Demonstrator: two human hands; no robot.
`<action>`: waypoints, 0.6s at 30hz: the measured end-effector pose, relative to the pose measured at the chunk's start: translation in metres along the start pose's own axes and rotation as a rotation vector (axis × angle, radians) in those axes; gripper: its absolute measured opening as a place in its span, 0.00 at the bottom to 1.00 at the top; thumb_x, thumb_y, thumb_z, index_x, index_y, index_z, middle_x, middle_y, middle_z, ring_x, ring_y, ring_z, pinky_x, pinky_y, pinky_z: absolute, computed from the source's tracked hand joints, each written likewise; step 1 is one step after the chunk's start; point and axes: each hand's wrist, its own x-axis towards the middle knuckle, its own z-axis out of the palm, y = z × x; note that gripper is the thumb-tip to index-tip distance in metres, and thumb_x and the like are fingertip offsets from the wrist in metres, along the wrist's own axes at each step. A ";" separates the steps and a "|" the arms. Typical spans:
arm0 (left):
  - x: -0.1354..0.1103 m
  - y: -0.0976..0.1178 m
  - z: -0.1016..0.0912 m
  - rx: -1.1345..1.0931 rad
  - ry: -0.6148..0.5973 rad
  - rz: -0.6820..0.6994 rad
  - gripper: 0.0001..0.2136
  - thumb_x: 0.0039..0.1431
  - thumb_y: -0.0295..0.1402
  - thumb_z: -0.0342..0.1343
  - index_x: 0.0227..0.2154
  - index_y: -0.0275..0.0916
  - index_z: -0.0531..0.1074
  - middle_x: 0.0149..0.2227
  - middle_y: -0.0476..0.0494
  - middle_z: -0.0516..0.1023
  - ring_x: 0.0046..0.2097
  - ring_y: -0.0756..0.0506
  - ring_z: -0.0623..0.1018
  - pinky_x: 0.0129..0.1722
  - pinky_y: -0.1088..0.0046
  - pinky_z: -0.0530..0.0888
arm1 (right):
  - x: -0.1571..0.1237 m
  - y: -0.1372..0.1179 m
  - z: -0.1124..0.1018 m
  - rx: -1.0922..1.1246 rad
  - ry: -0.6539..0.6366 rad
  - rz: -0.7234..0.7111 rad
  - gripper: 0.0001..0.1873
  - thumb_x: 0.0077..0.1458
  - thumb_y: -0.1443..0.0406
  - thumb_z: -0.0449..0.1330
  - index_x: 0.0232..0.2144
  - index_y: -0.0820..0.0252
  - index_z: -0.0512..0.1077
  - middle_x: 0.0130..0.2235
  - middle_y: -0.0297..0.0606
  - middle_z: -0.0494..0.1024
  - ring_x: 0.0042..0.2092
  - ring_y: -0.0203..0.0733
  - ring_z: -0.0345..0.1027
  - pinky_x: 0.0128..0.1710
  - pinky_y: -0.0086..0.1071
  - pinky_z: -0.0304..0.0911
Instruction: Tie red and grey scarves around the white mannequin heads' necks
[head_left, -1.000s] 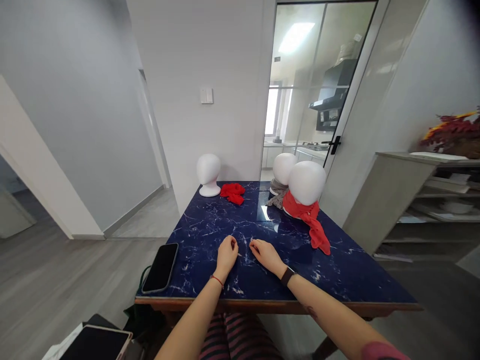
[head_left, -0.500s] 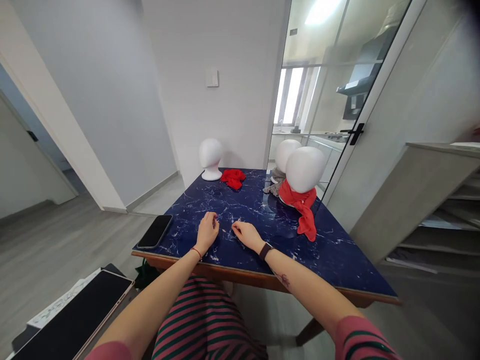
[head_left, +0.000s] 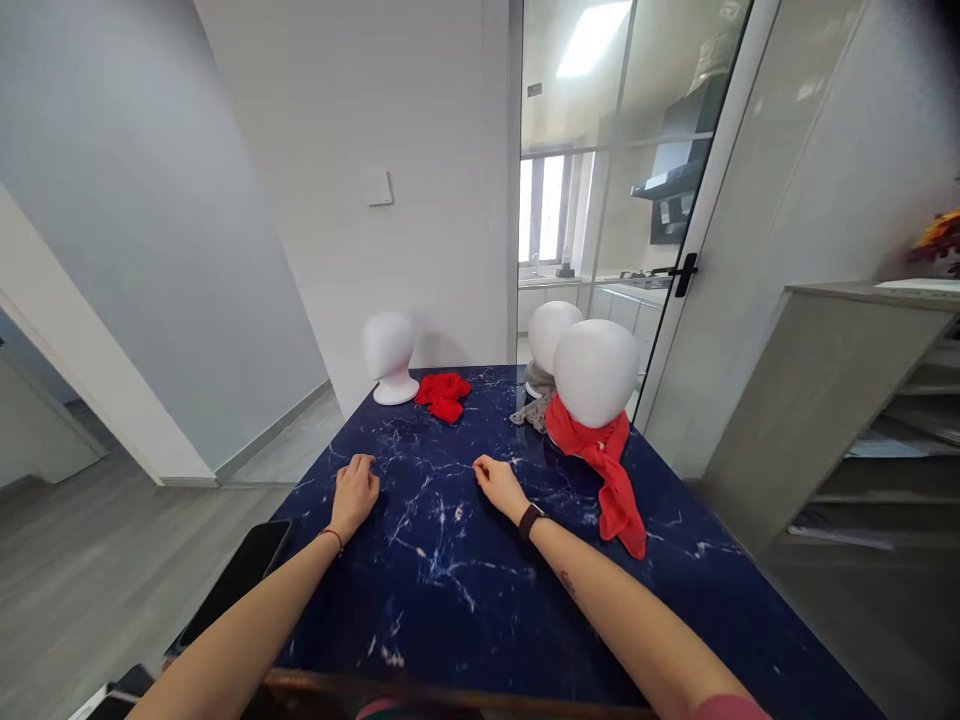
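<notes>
My left hand [head_left: 354, 492] rests on the dark blue marble table [head_left: 450, 590], fingers loosely curled, holding nothing. My right hand [head_left: 497, 484], with a black watch at the wrist, also lies on the table with curled fingers and nothing in it. Beyond my right hand stands a white mannequin head [head_left: 596, 372] wearing a red scarf [head_left: 611, 475] that trails down onto the table. Behind it a second white head [head_left: 550, 335] wears a grey scarf [head_left: 531, 410]. At the far left a bare white head [head_left: 388, 356] stands beside a crumpled red scarf [head_left: 444, 394].
A black phone [head_left: 238, 580] lies at the table's left edge. A glass door with a black handle [head_left: 684, 273] is behind the table on the right. A grey shelf unit [head_left: 840, 400] stands to the right. Grey floor lies to the left.
The view moved closer over the table. My hands slid apart and farther onto the table, the left going left; both still hold nothing.
</notes>
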 end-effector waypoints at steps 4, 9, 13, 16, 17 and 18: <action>0.041 -0.013 0.033 -0.008 -0.032 -0.018 0.12 0.54 0.27 0.42 0.40 0.39 0.65 0.40 0.40 0.71 0.42 0.41 0.72 0.44 0.62 0.66 | 0.043 0.004 0.019 -0.091 0.012 0.031 0.10 0.60 0.68 0.47 0.36 0.57 0.69 0.33 0.39 0.75 0.33 0.39 0.70 0.32 0.28 0.59; 0.080 -0.022 0.068 -0.063 -0.015 -0.014 0.11 0.55 0.29 0.44 0.40 0.40 0.65 0.45 0.38 0.70 0.48 0.40 0.70 0.46 0.61 0.66 | 0.101 0.000 0.052 -0.232 0.041 -0.024 0.11 0.59 0.65 0.49 0.45 0.56 0.64 0.42 0.43 0.70 0.42 0.43 0.67 0.39 0.33 0.62; 0.108 -0.034 0.092 -0.067 -0.049 -0.137 0.13 0.54 0.33 0.47 0.43 0.39 0.66 0.52 0.35 0.66 0.53 0.37 0.67 0.48 0.57 0.66 | 0.122 0.002 0.070 -0.229 0.107 -0.012 0.21 0.56 0.66 0.52 0.53 0.58 0.59 0.55 0.50 0.61 0.53 0.51 0.58 0.46 0.42 0.61; 0.130 -0.046 0.109 -0.109 -0.089 -0.198 0.17 0.54 0.35 0.49 0.47 0.37 0.65 0.57 0.32 0.62 0.57 0.34 0.64 0.50 0.53 0.66 | 0.123 0.006 0.075 -0.215 0.118 -0.055 0.24 0.56 0.66 0.53 0.55 0.55 0.57 0.60 0.49 0.54 0.58 0.53 0.52 0.48 0.46 0.60; 0.138 -0.050 0.115 -0.132 -0.077 -0.212 0.18 0.54 0.35 0.49 0.48 0.36 0.64 0.57 0.31 0.61 0.57 0.33 0.63 0.51 0.53 0.65 | 0.122 0.007 0.076 -0.218 0.118 -0.070 0.24 0.56 0.65 0.52 0.55 0.55 0.57 0.60 0.48 0.53 0.59 0.53 0.50 0.48 0.47 0.60; 0.145 -0.054 0.120 -0.158 -0.047 -0.227 0.18 0.54 0.35 0.50 0.48 0.36 0.65 0.57 0.30 0.60 0.58 0.34 0.62 0.52 0.53 0.64 | 0.122 0.008 0.077 -0.226 0.115 -0.081 0.23 0.57 0.65 0.52 0.55 0.55 0.57 0.61 0.48 0.53 0.59 0.53 0.49 0.48 0.47 0.59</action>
